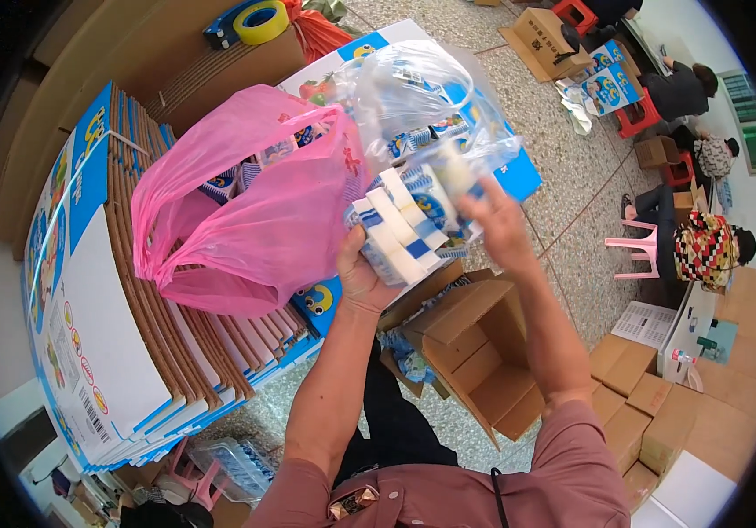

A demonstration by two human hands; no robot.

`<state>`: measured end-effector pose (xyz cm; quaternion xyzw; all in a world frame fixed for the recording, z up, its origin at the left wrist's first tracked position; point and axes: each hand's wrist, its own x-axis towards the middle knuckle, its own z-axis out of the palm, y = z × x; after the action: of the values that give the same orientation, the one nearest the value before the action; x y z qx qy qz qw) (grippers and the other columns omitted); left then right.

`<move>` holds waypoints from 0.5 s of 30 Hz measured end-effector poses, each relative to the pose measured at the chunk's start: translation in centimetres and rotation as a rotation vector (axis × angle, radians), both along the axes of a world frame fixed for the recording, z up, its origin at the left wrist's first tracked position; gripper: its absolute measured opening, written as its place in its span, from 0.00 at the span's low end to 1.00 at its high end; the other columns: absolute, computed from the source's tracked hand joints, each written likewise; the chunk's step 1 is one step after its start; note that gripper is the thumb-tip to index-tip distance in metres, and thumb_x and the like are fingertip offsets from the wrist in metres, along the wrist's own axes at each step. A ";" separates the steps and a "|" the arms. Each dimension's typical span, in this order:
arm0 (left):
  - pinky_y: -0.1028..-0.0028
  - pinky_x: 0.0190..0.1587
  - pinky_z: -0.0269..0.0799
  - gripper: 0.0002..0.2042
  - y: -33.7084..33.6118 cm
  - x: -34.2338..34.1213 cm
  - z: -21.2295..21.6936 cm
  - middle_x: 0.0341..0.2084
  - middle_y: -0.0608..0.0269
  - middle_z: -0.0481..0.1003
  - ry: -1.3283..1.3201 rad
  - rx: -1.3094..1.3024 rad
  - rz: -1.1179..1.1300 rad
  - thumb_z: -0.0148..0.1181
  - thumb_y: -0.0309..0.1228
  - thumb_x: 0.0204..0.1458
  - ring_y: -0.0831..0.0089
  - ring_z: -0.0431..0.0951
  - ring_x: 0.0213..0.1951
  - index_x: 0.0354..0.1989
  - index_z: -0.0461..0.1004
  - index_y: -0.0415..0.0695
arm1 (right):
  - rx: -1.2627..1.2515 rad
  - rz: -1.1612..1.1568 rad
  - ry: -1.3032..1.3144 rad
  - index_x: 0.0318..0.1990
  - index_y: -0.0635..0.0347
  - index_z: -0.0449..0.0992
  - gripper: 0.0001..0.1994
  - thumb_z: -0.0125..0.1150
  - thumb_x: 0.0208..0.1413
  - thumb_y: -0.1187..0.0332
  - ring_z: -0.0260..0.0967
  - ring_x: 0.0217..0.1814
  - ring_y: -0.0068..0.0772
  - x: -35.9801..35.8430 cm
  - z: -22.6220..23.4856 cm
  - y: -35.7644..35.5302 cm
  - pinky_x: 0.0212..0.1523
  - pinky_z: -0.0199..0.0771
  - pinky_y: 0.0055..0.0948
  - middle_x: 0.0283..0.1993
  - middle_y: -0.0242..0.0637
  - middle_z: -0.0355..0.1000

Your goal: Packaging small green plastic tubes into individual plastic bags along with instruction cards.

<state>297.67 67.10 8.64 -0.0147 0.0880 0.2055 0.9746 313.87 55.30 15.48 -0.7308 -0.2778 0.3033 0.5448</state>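
My left hand (365,275) is wrapped round the near side of a bundle of small white-and-blue packets (395,231), its thumb up along their edge. On the bundle's far side is my right hand (499,231), smeared by motion, its fingertips by a blurred whitish piece (457,172); whether it grips anything is unclear. A clear plastic bag (404,75) with more blue-and-white packets inside lies just beyond the bundle. To the left, a pink plastic bag (237,211) sits open on the stack, similar packets showing through its opening.
Flattened printed cartons (114,352) are stacked at the left. An open cardboard box (483,370) stands below my right forearm. Yellow tape (261,22) lies at the back. Closed boxes (672,427) are piled at right; several people sit farther off, one on a pink stool (637,246).
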 end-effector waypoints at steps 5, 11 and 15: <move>0.48 0.63 0.66 0.41 -1.5 0.0 0.3 0.63 0.50 0.65 0.047 -0.021 0.013 0.64 0.50 0.48 0.52 0.69 0.61 0.68 0.57 0.43 | -0.170 0.224 0.012 0.56 0.68 0.69 0.19 0.52 0.63 0.64 0.67 0.50 0.27 -1.7 1.2 -0.3 0.53 0.67 0.28 0.48 0.40 0.72; 0.50 0.61 0.67 0.43 -0.6 -1.0 -0.6 0.63 0.56 0.66 0.015 0.030 0.022 0.62 0.57 0.46 0.56 0.69 0.62 0.69 0.57 0.48 | -0.212 0.537 -0.383 0.57 0.69 0.70 0.23 0.49 0.66 0.56 0.70 0.51 0.31 0.5 2.7 1.1 0.55 0.68 0.31 0.54 0.41 0.72; 0.50 0.59 0.68 0.43 -0.5 -1.4 -1.0 0.62 0.58 0.67 -0.036 0.031 0.035 0.63 0.59 0.45 0.57 0.70 0.61 0.68 0.59 0.50 | -0.212 0.528 -0.076 0.45 0.69 0.78 0.15 0.52 0.63 0.64 0.73 0.47 0.32 8.2 -0.3 4.1 0.53 0.70 0.31 0.44 0.41 0.77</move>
<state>296.22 66.56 7.65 -0.0050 0.0672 0.2235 0.9724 322.04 59.36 15.14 -0.6970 -0.4454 0.4343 0.3567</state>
